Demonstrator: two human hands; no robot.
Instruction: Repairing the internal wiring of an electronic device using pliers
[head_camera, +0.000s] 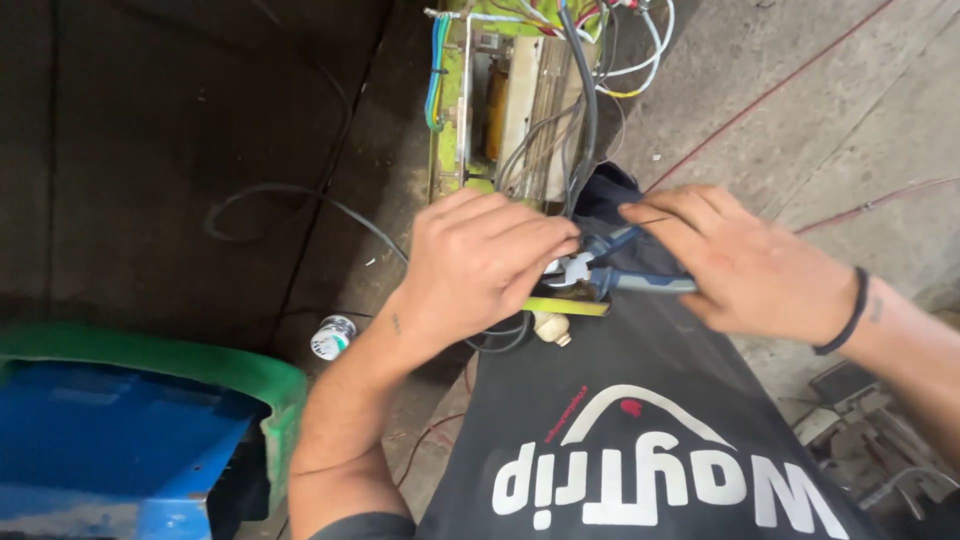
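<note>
My left hand (478, 262) rests over the near end of an open yellow-green electrical chassis (452, 120), fingers curled around a bundle of grey wires (585, 110). My right hand (745, 262) grips blue-handled pliers (625, 282), whose metal jaws (572, 268) meet the wires between my two hands. A thin wire strand runs across my right fingertips. The chassis holds a wound coil and loose coloured wires at its far end. Both hands work just above my dark printed shirt (640, 440).
A black cable (290, 195) loops over the dark floor at left. A small white bottle (333, 336) lies by my left forearm. A blue and green box (130, 440) fills the lower left. Concrete floor with red wires (770, 95) lies right; metal parts (860, 420) sit lower right.
</note>
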